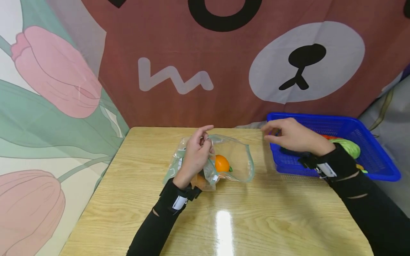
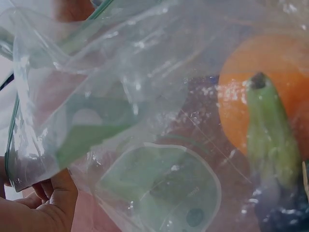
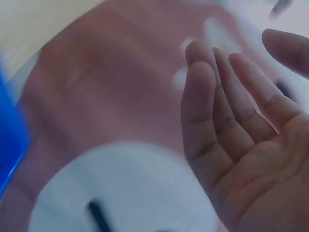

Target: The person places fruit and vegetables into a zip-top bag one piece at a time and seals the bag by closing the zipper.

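My left hand (image 1: 196, 154) pinches the edge of a clear zip bag (image 1: 251, 161) with a green rim, lying on the table. In the left wrist view, fingers (image 2: 60, 198) grip a corner of the bag at lower left. Through the plastic show an orange (image 1: 222, 163) and a dark eggplant (image 2: 275, 145) with a green stem. The bag's mouth gapes to the right. Over the left rim of a blue basket (image 1: 381, 167) hovers my right hand (image 1: 289, 135). Its fingers are loosely bent, and the right wrist view shows an empty palm (image 3: 270, 179).
Inside the basket lie a pale green cabbage (image 1: 347, 146), something orange-red (image 1: 330, 137) and a small yellow piece (image 1: 360, 167). The wooden table (image 1: 128, 199) ends at a brown patterned cloth (image 1: 230, 89) behind it. A floral cloth (image 1: 48, 142) hangs on the left.
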{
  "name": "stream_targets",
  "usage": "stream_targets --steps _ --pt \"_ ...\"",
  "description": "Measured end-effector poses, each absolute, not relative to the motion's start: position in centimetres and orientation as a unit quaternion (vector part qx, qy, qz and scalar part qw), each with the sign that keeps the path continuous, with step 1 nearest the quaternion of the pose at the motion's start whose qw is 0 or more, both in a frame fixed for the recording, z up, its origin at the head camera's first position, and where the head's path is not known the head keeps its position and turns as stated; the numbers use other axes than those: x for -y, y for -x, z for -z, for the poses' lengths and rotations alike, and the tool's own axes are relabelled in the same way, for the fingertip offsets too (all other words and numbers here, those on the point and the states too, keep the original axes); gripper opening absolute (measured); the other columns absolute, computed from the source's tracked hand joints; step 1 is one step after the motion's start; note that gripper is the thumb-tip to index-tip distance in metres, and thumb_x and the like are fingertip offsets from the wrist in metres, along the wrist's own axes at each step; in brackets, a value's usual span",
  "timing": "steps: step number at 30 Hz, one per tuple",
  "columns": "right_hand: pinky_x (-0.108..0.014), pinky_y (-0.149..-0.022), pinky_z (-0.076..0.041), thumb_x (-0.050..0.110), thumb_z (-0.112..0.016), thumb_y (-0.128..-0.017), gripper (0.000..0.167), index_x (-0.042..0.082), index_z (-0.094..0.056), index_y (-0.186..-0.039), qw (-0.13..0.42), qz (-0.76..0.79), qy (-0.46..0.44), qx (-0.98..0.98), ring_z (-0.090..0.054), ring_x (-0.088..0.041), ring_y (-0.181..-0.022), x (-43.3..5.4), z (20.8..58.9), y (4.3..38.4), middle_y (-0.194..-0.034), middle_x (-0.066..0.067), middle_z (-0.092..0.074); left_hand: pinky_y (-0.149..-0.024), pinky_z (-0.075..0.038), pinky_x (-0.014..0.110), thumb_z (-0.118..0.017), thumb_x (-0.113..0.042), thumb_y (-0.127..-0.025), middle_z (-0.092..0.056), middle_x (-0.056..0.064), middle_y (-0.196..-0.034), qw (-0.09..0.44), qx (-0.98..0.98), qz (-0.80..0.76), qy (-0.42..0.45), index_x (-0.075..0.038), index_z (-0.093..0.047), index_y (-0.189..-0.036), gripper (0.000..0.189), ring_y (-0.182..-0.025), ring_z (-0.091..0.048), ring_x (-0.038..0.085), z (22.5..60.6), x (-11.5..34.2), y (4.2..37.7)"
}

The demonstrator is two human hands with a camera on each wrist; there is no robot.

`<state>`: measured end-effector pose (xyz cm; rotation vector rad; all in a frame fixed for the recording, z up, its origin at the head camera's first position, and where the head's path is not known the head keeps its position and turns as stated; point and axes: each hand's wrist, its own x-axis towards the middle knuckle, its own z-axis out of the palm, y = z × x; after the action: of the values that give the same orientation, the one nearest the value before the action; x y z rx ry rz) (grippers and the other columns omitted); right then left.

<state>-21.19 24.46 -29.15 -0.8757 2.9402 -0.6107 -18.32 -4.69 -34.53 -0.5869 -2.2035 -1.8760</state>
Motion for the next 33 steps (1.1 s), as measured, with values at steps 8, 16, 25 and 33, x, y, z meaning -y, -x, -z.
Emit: stream_targets --steps 8,16,25,33 --pt "-0.037 -0.068 -0.053 0.018 -0.065 -0.088 0.028 0.004 -0.065 -0.112 0.041 0.176 0.186 -0.966 -0.066 -0.020 -0.081 -30.0 30.9 25.4 -0.097 -0.008 -0.070 -0.057 -0.050 0.029 -0.038 0.005 -0.094 -0.038 0.004 -0.076 0.074 0.747 0.634 0.188 -0.002 -0.048 -0.133 0.041 -0.063 -0.053 0.028 34.1 4.7 18.1" --pt "-0.045 -0.076 -0.051 0.025 -0.062 -0.090 0.032 0.002 -0.064 -0.113 0.050 0.190 0.140 -0.970 -0.065 -0.025 -0.087 -32.6 32.6 27.7 -0.099 -0.013 -0.069 -0.056 -0.050 0.028 -0.038 0.001 -0.094 -0.038 0.006 -0.075 0.098 0.741 0.633 0.204 -0.009 -0.050 -0.132 0.041 -0.060 -0.053 0.024 35.0 4.9 18.4" --pt "-0.048 -0.075 -0.051 0.025 -0.057 -0.093 0.035 -0.005 -0.064 -0.109 0.040 0.223 0.088 -0.970 -0.065 -0.028 -0.081 -35.9 35.8 29.8 -0.093 -0.017 -0.070 -0.056 -0.051 0.035 -0.038 0.006 -0.093 -0.037 0.004 -0.074 0.073 0.750 0.630 0.188 0.002 -0.048 -0.132 0.041 -0.064 -0.054 0.035 33.2 5.1 17.3" --pt "-0.047 -0.070 -0.049 0.020 -0.058 -0.088 0.031 -0.005 -0.066 -0.104 0.091 0.164 0.095 -0.978 -0.061 -0.035 -0.087 -37.8 38.8 30.3 -0.098 -0.022 -0.067 -0.054 -0.049 0.030 -0.037 0.007 -0.092 -0.037 0.003 -0.073 0.070 0.751 0.627 0.194 0.006 -0.048 -0.130 0.040 -0.065 -0.053 0.041 32.1 4.8 16.5"
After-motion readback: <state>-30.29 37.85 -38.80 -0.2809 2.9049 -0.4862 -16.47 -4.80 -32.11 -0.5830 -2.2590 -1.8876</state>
